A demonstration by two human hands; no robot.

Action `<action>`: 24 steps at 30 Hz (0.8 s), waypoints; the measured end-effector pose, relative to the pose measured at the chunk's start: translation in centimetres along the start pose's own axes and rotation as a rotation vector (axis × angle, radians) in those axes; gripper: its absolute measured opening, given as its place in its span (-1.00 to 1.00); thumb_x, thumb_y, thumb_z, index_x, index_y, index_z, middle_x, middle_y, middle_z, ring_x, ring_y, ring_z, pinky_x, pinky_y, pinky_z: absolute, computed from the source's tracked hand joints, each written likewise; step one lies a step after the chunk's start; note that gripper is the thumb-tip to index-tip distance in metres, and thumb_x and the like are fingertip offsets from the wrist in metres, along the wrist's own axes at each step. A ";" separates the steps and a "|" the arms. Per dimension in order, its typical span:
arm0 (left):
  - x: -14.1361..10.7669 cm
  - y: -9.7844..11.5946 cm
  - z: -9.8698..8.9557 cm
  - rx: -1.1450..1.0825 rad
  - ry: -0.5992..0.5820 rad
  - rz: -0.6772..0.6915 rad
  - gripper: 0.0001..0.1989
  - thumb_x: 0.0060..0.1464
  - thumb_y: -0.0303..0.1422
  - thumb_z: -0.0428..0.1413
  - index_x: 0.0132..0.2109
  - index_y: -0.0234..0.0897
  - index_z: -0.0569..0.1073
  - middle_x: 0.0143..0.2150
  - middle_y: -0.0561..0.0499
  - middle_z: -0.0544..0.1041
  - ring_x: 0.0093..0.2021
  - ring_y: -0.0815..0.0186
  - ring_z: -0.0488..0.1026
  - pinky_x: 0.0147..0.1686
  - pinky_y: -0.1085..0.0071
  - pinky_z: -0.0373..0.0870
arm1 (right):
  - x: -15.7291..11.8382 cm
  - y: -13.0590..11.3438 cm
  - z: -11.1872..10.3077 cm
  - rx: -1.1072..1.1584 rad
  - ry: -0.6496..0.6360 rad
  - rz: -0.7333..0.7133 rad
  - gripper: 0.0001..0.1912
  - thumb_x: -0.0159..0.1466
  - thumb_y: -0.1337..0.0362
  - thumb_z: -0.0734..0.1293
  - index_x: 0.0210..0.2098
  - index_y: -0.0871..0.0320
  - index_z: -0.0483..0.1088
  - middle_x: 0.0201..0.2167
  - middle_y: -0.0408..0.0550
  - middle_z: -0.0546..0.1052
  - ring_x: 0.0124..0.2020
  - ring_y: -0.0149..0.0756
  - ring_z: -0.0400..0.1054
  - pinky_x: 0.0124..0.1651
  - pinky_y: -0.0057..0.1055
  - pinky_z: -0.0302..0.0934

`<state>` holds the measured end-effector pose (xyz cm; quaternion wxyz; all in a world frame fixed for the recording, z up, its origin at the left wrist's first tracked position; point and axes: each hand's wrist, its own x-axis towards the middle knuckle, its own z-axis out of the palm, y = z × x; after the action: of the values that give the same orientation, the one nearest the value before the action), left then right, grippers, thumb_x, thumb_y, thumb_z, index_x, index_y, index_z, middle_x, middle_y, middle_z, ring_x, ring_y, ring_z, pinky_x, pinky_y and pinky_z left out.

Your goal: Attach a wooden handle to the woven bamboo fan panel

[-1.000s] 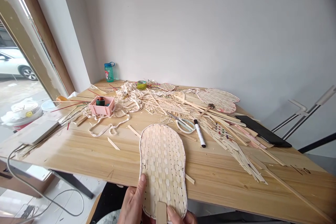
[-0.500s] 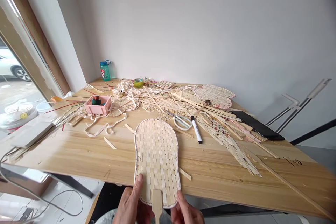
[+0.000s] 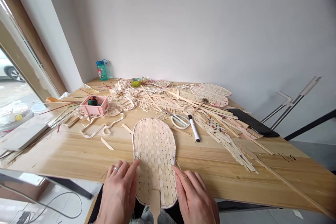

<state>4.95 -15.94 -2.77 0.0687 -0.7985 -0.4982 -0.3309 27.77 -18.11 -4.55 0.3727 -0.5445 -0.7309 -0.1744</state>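
A woven hand fan [image 3: 154, 147] of pale flat strips, its rim bound with thread, lies upright before me. Its lower part overhangs the table's front edge, and a flat wooden handle [image 3: 154, 197] points toward me. My left hand [image 3: 119, 189], with a ring on one finger, grips the fan's left rim, index fingertip on the binding. On the opposite rim my right hand [image 3: 195, 194] pinches the edge between thumb and index finger. A fine thread-like line shows just above the right fingertip. The undersides of both hands are hidden.
Beyond the fan lie scissors [image 3: 180, 121] and a marker [image 3: 194, 128]. A pink basket [image 3: 94, 105] stands left. Loose strips [image 3: 228, 143] cover the back and right, near a black flat object [image 3: 253, 122] and a long stick [image 3: 294, 185]. A bottle [image 3: 101, 70] stands by the wall.
Both hands have moved up from the fan's lower end to the middle of its side rims. The view has shifted slightly, and the fan stays in nearly the same place.
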 end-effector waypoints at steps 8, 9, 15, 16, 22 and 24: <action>-0.4 0.4 0.5 0.130 -0.041 0.048 -0.67 0.28 -0.58 -0.02 0.08 -0.33 0.52 -0.31 -0.01 0.54 -0.31 0.23 0.47 -0.31 0.31 0.36 | -0.2 0.0 -0.1 -0.069 -0.042 -0.071 -0.64 0.57 0.34 0.09 -0.03 0.30 0.51 -0.41 -0.03 0.56 -0.38 -0.26 0.43 -0.23 -0.34 0.31; -0.4 0.4 0.6 0.142 -0.037 0.052 -0.66 0.27 -0.60 -0.02 0.09 -0.34 0.52 -0.31 -0.02 0.54 -0.30 0.22 0.47 -0.29 0.30 0.37 | -0.2 0.0 -0.1 -0.070 -0.037 -0.079 -0.64 0.57 0.34 0.09 -0.03 0.31 0.51 -0.40 -0.02 0.57 -0.38 -0.26 0.44 -0.23 -0.34 0.32; -0.7 0.5 0.5 0.161 -0.037 0.085 -0.63 0.24 -0.60 0.01 0.13 -0.34 0.48 -0.30 -0.02 0.54 -0.28 0.21 0.48 -0.28 0.30 0.41 | -1.2 -0.1 0.0 -0.028 -0.023 -0.092 -0.65 0.56 0.35 0.11 0.01 0.32 0.51 -0.42 -0.02 0.58 -0.41 -0.26 0.44 -0.24 -0.33 0.31; -0.7 0.6 0.4 0.159 -0.025 0.087 -0.64 0.24 -0.60 0.01 0.12 -0.34 0.49 -0.32 -0.02 0.54 -0.29 0.21 0.48 -0.30 0.31 0.40 | -1.4 -0.1 0.0 -0.024 -0.025 -0.092 -0.65 0.55 0.35 0.11 0.02 0.32 0.51 -0.42 -0.02 0.58 -0.42 -0.26 0.43 -0.24 -0.33 0.31; -1.0 1.0 0.0 0.132 0.013 0.105 -0.66 0.23 -0.61 -0.03 0.08 -0.34 0.48 -0.35 -0.01 0.53 -0.32 0.21 0.48 -0.34 0.33 0.40 | -3.1 0.0 0.3 0.026 -0.032 -0.082 -0.70 0.51 0.39 0.21 0.12 0.36 0.47 -0.38 -0.01 0.57 -0.40 -0.26 0.41 -0.19 -0.32 0.29; -1.2 1.0 -0.1 0.124 0.021 0.116 -0.66 0.23 -0.61 -0.03 0.08 -0.35 0.47 -0.35 -0.02 0.53 -0.33 0.21 0.48 -0.33 0.33 0.41 | -3.5 -0.1 0.4 0.070 -0.036 -0.064 -0.70 0.49 0.41 0.24 0.15 0.37 0.44 -0.37 0.00 0.57 -0.39 -0.26 0.40 -0.18 -0.31 0.29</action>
<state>5.36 -17.36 -3.21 0.1423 -0.8168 -0.4698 -0.3031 27.96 -20.27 -7.37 0.3726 -0.5105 -0.7601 -0.1509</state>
